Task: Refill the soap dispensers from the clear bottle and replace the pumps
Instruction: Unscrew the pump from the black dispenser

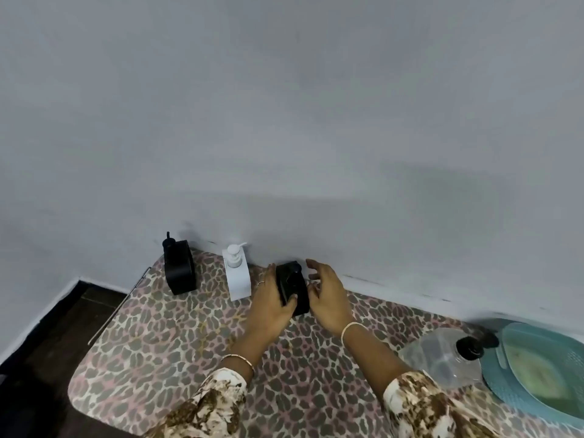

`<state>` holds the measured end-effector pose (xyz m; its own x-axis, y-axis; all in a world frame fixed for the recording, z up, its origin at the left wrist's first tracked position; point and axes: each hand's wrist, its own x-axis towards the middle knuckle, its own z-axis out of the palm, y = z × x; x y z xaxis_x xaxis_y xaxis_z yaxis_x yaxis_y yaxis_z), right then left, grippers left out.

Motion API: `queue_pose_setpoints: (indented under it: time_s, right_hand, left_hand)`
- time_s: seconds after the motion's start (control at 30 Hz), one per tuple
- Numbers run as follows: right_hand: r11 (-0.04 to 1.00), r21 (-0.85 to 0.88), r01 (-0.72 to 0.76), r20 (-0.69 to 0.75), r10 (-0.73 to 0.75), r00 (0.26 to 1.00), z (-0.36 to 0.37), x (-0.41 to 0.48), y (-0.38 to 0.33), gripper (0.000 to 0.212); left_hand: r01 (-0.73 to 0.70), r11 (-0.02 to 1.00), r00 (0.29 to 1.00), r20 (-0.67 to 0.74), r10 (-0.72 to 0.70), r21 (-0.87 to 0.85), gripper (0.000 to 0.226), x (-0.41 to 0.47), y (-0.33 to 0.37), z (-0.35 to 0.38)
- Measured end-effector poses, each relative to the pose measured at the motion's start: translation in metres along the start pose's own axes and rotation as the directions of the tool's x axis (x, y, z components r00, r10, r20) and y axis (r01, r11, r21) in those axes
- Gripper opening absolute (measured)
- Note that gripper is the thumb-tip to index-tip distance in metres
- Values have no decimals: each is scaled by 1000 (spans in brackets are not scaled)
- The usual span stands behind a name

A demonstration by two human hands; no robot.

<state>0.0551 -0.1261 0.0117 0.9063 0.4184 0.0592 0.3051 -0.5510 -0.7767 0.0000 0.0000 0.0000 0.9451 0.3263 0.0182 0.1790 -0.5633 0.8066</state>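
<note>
Black dispenser [296, 287] in curled left hand [270, 306]

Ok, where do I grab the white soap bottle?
Grip the white dispenser around its flat boxy body, from the front. The wall is right behind it, the left hand holding a black dispenser crowds its right side, and the thin pump on top looks a poor handle.
</note>
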Motion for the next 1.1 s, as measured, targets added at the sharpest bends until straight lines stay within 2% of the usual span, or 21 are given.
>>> queue_pose_setpoints:
  time_s: [0.17,0.23,0.4,0.53,0.67,0.8,1.1]
  right_hand:
    - [991,69,-116,-11,117,993,9,19,5,50]
    - [986,88,-141,-18,143,990,12,26,8,50]
    - [993,-15,-117,43,117,992,19,37,11,49]
    - [989,-122,-83,38,88,995,22,37,10,39]
    - [984,-173,-42,42,50,998,22,36,10,39]
    - [976,-219,-18,34,26,999,19,34,6,40]
    - [958,-283,53,43,-42,998,1,9,-7,37]
  left_hand:
    - [148,988,989,-20,-149,-42,59,10,-3,11]
    - [201,979,979,-12,-202,-39,64,13,-5,15]
    - [312,950,950,20,-311,-32,72,18,-11,30]
    - [344,939,939,22,-343,-26,65,18,-12,40]
    - [366,928,931,16,-365,-70,67,18,-8,42]
    - [335,934,942,17,-336,-121,80,16,-2,39]
    - [285,927,958,95,-270,-243,81,-10,0,29]
